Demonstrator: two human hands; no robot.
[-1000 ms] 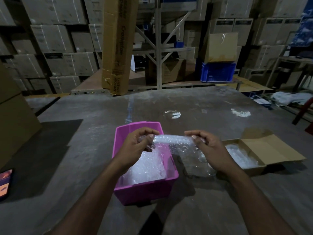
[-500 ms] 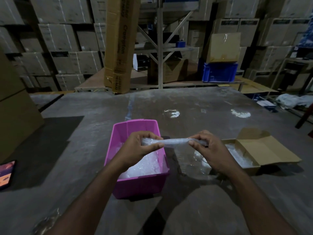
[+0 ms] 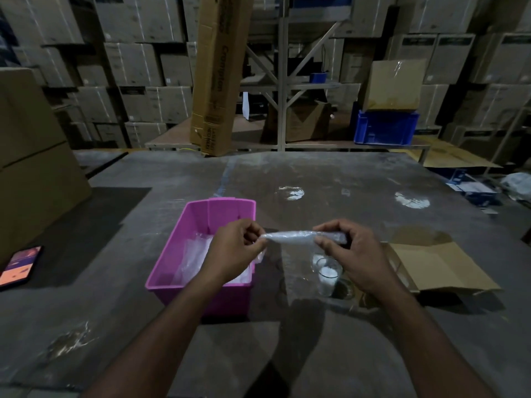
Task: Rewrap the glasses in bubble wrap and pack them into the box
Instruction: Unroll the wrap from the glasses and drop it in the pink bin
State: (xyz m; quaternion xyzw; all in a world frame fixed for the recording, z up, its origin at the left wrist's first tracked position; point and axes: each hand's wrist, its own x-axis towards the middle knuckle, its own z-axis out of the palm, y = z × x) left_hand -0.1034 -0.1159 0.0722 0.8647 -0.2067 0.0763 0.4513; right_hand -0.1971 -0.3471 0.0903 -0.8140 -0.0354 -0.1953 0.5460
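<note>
Bubble wrap (image 3: 290, 236) stretches between both hands above the table (image 3: 316, 179): left hand (image 3: 238, 248) pinches one end, right hand (image 3: 349, 249) the other (sheet hanging below). A glass (image 3: 327, 272) stands beneath, between pink bin (image 3: 201, 214) and open box (image 3: 439, 265).

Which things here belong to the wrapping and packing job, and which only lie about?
Part of the job:
bubble wrap, stretched between left hand and right hand
glass on the table
open cardboard box
pink bin holding more wrap

Lying about:
phone, screen lit
blue crate behind
tall carton leaning upright
</note>
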